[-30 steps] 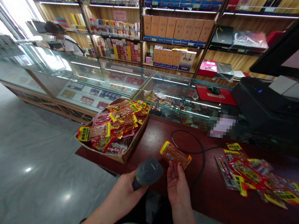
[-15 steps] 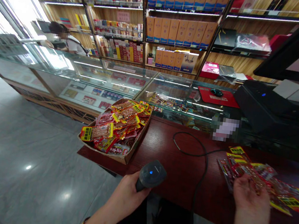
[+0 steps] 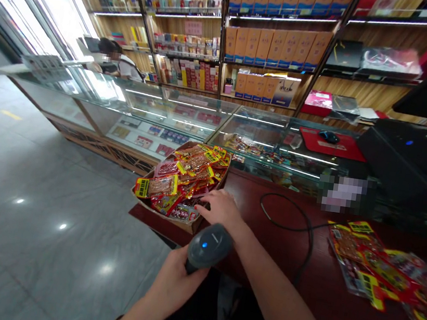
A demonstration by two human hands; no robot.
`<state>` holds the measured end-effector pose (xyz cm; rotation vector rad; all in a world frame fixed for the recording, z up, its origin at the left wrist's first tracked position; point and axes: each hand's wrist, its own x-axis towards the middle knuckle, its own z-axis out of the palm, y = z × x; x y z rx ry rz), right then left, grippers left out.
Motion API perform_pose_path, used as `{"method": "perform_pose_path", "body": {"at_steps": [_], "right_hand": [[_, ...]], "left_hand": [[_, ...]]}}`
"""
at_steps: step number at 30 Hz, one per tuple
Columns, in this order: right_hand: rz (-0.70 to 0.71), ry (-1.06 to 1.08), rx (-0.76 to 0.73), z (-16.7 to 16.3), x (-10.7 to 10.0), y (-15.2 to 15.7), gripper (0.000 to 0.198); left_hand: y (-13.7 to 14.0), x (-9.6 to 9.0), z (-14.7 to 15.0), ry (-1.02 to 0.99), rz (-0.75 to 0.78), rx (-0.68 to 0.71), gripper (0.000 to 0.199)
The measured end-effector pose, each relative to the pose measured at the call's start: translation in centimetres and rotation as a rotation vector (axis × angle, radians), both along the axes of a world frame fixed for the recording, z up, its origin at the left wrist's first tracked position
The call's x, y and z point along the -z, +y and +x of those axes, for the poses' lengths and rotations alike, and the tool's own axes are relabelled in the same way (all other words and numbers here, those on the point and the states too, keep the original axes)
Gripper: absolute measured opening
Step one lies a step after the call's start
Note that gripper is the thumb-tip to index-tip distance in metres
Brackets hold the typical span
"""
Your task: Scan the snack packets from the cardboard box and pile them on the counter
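My left hand (image 3: 178, 276) is wrapped round the handle of a dark grey barcode scanner (image 3: 210, 246), whose small blue light is lit. My right hand (image 3: 219, 209) reaches over the near right rim of a cardboard box (image 3: 188, 226), fingers stretched out and apart over the snack packets (image 3: 192, 170) inside. These packets are red and yellow, partly clear, and heaped to the rim. Whether the fingertips touch one I cannot tell. On the right of the dark red table lies a loose pile of similar snack packets (image 3: 382, 269).
A black cable (image 3: 310, 220) loops across the table (image 3: 251, 196). Behind stands a glass display counter (image 3: 189, 104) with a red mouse pad (image 3: 333, 147) on it. At right are a black machine (image 3: 390, 157) and a monitor. Another person (image 3: 125, 67) is at the far left behind the counter.
My right hand has left the packet pile on the right and moved left to the box. The scanner stays in my left hand. The view has turned slightly left.
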<state>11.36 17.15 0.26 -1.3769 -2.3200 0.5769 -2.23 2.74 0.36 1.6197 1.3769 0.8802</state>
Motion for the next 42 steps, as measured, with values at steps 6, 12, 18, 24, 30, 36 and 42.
{"method": "perform_pose_path", "body": {"at_steps": [6,12,18,24,30,36,42], "right_hand": [[0.002,-0.097,0.046,-2.1,0.7,0.6,0.028],[-0.118,0.686,0.165,1.4,1.9,-1.3,0.01],[-0.437,1.513,0.431,11.8,3.5,-7.3,0.018],[-0.444,1.755,0.753,18.0,7.0,-12.5,0.015],[-0.378,1.736,0.736,17.6,8.1,-12.7,0.015],[-0.345,1.673,0.609,17.2,8.4,-12.4,0.019],[-0.281,1.579,0.64,18.1,8.8,-12.5,0.02]], "left_hand": [[-0.5,-0.1,-0.3,-0.038,0.045,0.03,0.009],[-0.3,-0.7,1.1,-0.021,0.002,0.075,0.01],[0.0,0.1,1.9,-0.028,-0.01,0.135,0.016],[0.6,0.9,3.0,0.027,-0.075,0.217,0.025],[0.9,0.6,3.5,0.045,-0.123,0.219,0.022],[0.8,0.7,3.1,-0.064,-0.248,0.141,0.014],[0.7,0.8,2.9,-0.099,-0.332,0.137,0.012]]}}
